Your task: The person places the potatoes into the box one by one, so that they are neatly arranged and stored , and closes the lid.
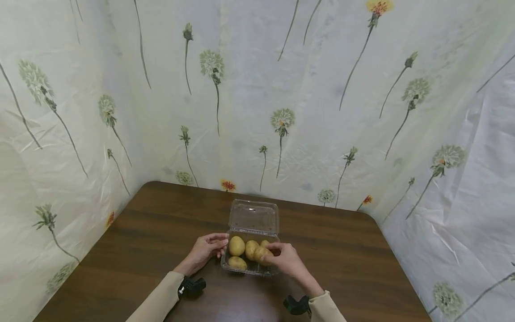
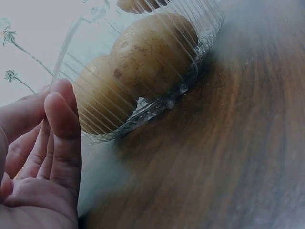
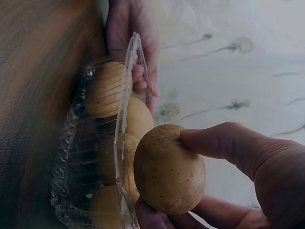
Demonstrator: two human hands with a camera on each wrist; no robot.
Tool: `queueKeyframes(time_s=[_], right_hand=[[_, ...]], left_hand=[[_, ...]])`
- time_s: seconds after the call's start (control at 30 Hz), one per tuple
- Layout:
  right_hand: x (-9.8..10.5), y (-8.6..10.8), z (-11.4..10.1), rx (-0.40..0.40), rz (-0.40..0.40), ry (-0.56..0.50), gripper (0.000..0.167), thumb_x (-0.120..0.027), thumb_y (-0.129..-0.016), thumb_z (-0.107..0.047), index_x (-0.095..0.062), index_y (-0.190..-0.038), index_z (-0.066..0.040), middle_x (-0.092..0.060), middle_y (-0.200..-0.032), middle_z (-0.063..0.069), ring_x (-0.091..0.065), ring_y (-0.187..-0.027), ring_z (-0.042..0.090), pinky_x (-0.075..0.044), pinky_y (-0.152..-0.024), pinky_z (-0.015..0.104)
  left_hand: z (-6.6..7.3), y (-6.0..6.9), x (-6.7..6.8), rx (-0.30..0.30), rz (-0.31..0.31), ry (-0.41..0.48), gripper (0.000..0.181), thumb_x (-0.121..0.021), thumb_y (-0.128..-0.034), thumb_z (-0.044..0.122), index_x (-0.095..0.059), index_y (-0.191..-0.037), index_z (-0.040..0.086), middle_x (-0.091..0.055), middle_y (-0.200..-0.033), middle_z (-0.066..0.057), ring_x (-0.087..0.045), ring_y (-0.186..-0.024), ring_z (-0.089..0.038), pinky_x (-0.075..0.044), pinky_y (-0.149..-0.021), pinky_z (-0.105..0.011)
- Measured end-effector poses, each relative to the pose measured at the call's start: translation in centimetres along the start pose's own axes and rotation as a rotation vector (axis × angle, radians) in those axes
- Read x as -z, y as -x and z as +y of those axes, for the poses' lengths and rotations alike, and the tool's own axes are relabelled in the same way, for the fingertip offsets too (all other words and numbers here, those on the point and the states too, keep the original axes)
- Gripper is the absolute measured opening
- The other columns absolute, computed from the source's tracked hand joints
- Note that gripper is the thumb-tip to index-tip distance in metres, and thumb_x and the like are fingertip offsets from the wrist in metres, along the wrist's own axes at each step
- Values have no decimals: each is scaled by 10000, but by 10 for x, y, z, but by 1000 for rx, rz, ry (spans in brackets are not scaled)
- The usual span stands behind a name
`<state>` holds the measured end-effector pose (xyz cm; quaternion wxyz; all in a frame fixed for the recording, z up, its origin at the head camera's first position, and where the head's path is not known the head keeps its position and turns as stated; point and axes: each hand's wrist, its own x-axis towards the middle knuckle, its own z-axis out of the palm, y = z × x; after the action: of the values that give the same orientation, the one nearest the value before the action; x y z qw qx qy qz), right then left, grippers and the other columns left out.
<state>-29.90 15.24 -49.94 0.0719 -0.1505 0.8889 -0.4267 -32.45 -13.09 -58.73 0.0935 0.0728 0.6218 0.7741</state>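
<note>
On the table stands a clear plastic clamshell box (image 1: 249, 271), its lid (image 1: 254, 217) raised toward the wall. Several potatoes (image 1: 236, 246) lie inside. My right hand (image 1: 286, 260) holds a potato (image 3: 170, 169) between thumb and fingers, above the box's right part and near its front rim in the right wrist view. At the box's left side, my left hand (image 1: 206, 251) pinches the rim between thumb and fingertips. Two potatoes (image 2: 155, 52) show through the ribbed wall in the left wrist view. The potato in my right hand partly hides those behind it.
The brown wooden table (image 1: 169, 223) extends around the box on all sides. A pale curtain (image 1: 241, 112) printed with dandelions hangs behind the table and along both sides. Dark wrist devices (image 1: 192, 286) are strapped at both sleeves.
</note>
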Motion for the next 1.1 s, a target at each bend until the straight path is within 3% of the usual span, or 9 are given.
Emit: queueKeyframes(time_s=[0.3, 1.1], right_hand=[[-5, 0, -3, 69, -7, 31, 400, -793, -733, -205, -711, -1076, -18, -718, -1007, 114, -648, -868, 148, -518, -695, 235], [-12, 2, -7, 176, -39, 219, 349, -785, -734, -178, -718, -1031, -5, -716, -934, 86, -618, -798, 154, -484, -667, 238]], left_hand=[[-1, 0, 1, 1, 1, 13, 483, -677, -911, 195, -542, -1306, -48, -682, -795, 14, -617, -655, -89, -495, -578, -212], [0, 0, 0, -3, 8, 1, 476, -676, -910, 181, -543, -1293, -70, -686, -810, 9, -619, -652, -87, -498, -574, -215]])
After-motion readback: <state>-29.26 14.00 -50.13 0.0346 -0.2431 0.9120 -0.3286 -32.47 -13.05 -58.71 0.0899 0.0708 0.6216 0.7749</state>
